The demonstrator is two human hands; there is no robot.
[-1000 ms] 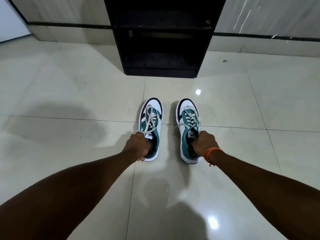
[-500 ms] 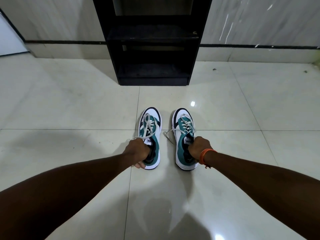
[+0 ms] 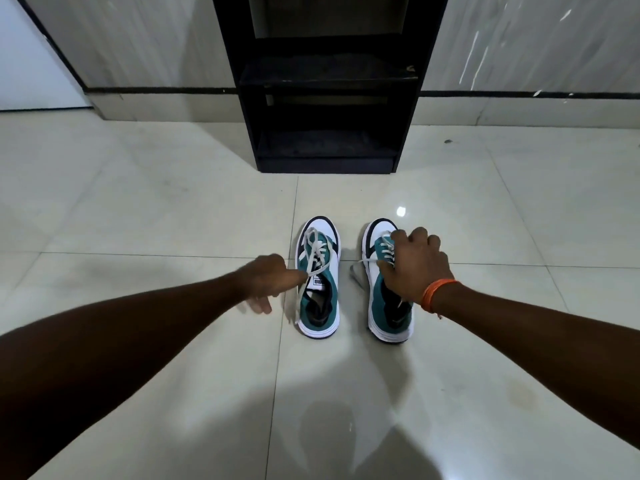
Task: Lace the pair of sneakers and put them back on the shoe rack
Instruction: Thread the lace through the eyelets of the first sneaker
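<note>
Two teal, white and black sneakers stand side by side on the tiled floor, toes toward the black shoe rack [image 3: 325, 77]. My left hand [image 3: 268, 282] is just left of the left sneaker [image 3: 320, 322], thumb and forefinger pinched on its white lace, the other fingers spread. My right hand [image 3: 414, 263], with an orange wristband, lies over the tongue of the right sneaker [image 3: 389, 325], fingers curled on the laces. One lace end trails out to the left of that shoe. Both shoes' laces look loose.
The rack stands against the marble wall, straight ahead of the sneakers, with dark open shelves. Glossy floor tiles [image 3: 156, 209] spread to both sides. A white door edge [image 3: 31, 64] is at far left. My shadow falls on the near floor.
Both hands have left the sneakers' heel openings. The left hand shifted to the side onto the lace. The right hand moved forward over the lacing. The view tilted up toward the rack.
</note>
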